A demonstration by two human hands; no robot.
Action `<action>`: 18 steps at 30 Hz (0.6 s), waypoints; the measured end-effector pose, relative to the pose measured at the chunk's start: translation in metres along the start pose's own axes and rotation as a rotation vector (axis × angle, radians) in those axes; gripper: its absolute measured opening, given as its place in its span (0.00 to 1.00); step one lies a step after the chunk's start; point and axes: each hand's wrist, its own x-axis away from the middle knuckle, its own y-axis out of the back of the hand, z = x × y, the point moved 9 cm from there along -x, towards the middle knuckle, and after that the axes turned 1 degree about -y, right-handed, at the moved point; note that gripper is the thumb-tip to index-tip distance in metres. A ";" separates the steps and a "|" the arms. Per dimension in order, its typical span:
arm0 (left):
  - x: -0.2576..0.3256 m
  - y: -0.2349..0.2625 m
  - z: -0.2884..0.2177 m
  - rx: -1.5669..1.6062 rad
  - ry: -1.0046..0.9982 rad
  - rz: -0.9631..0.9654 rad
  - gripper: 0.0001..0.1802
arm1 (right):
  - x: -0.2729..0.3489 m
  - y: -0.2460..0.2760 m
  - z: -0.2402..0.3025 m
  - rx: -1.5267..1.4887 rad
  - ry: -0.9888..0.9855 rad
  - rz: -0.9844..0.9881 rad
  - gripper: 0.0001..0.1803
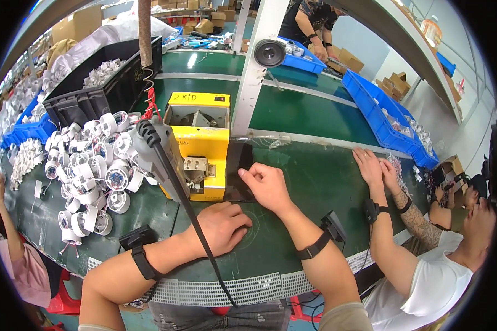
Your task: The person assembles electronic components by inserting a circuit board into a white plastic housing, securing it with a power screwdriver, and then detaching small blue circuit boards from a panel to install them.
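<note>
My left hand (222,227) rests on the green work surface (204,276) in front of the yellow machine. Its fingers are curled in, and nothing shows in them. Farther right, my right hand (266,186) is closed in a loose fist beside a dark flat plate (238,165). Its thumb lies over the plate, and I see nothing held. The yellow machine (204,143) has a metal fixture (196,167) on its front. Left of it lies a heap of round white housings (88,176) with small circuit boards and wires inside. A grey powered tool (157,157) hangs before the machine.
The tool's black cable (196,226) runs down past my left forearm. A black crate (102,77) of white parts stands behind the heap. Blue trays (378,118) line the right side. A white post (251,94) rises behind the machine. A co-worker's hands (375,168) rest at right.
</note>
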 end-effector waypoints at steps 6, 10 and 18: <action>0.000 0.000 -0.001 0.003 0.002 0.007 0.07 | 0.001 0.001 0.001 0.006 -0.002 0.001 0.19; -0.001 0.000 -0.001 0.004 0.001 0.015 0.08 | 0.001 0.001 0.001 -0.006 0.007 -0.003 0.18; -0.001 -0.001 -0.001 0.004 0.004 0.027 0.08 | 0.001 0.000 -0.001 -0.009 0.010 -0.004 0.18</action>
